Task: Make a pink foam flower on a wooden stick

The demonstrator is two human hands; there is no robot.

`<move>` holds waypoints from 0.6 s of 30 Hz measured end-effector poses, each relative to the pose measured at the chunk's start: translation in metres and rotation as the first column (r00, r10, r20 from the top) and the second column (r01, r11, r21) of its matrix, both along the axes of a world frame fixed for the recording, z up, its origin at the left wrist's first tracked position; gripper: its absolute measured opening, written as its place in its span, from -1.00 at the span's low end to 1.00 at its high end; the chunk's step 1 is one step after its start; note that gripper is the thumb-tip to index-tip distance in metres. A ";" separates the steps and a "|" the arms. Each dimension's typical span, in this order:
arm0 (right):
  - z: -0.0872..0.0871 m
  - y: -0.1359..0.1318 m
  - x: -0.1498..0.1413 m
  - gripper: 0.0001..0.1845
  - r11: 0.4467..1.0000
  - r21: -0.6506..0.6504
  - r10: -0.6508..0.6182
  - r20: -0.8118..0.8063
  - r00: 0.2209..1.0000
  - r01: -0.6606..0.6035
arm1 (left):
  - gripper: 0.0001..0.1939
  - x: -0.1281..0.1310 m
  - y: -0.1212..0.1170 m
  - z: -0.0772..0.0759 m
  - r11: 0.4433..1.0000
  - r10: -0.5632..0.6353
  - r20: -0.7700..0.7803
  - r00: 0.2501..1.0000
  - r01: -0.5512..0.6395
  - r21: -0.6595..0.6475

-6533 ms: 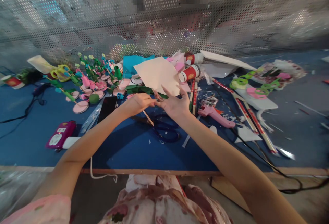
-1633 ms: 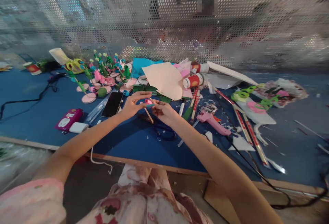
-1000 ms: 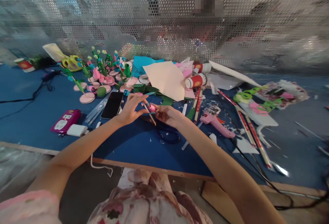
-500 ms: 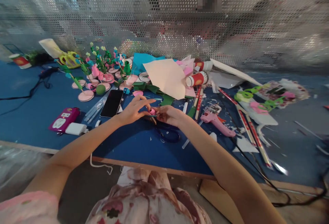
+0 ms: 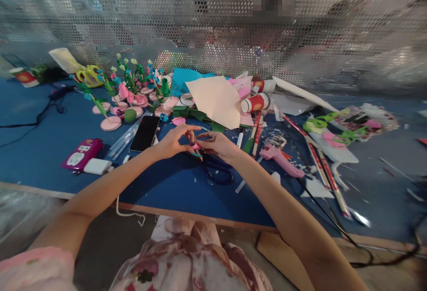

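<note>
Over the middle of the table, my left hand (image 5: 174, 142) and my right hand (image 5: 220, 146) meet at a small pink rolled strip (image 5: 195, 146), probably paper. Left thumb and fingertips pinch it from one side, and the right fingertips close on it from the other. A thin pointed stick, perhaps a pencil (image 5: 199, 156), shows just below the roll; whether the roll is wound around it I cannot tell. Beneath my right hand lie scissors with dark blue handles (image 5: 220, 177), partly covered. A black phone (image 5: 145, 133) rests left of my left hand.
Paper flowers on pink round bases (image 5: 111, 123) crowd the back left. Paper sheets (image 5: 216, 99) and a red paper cup (image 5: 256, 103) lie behind my hands. At right are a pink glue gun (image 5: 282, 159), red-striped sticks (image 5: 328, 171) and cables. A purple power bank (image 5: 82, 154) sits left.
The fingers of both hands have shifted slightly around the pink roll, and the right fingers are a little more raised. The pointed stick below has tilted slightly. The roll stays between my hands.
</note>
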State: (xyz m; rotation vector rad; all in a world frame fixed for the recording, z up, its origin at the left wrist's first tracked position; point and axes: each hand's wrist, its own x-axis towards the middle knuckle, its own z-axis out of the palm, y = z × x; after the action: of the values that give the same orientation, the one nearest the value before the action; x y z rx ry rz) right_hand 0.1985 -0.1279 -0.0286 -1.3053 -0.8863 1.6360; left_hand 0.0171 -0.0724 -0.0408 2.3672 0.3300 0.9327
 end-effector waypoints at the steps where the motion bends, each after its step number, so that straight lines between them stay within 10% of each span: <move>1: 0.000 0.000 0.000 -0.76 1.000 0.014 0.003 0.021 1.000 -0.003 | -0.41 0.000 0.000 0.000 0.999 -0.011 0.008 1.000 0.011 -0.033; 13: 0.000 0.000 0.003 -0.70 0.994 0.105 0.020 0.068 0.997 -0.027 | -0.42 -0.001 0.003 0.007 0.974 -0.086 -0.010 0.996 0.082 -0.210; 18: 0.003 0.002 0.011 -0.81 0.991 -0.058 0.119 -0.045 0.992 -0.122 | -0.47 -0.002 -0.001 0.008 0.996 0.057 0.168 0.984 -0.068 0.059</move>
State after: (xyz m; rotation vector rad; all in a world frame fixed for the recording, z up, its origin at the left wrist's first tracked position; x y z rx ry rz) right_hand 0.2096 -0.1258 -0.0257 -1.2750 -0.9119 1.7899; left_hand 0.0156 -0.0734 -0.0332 2.3287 0.3139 1.1782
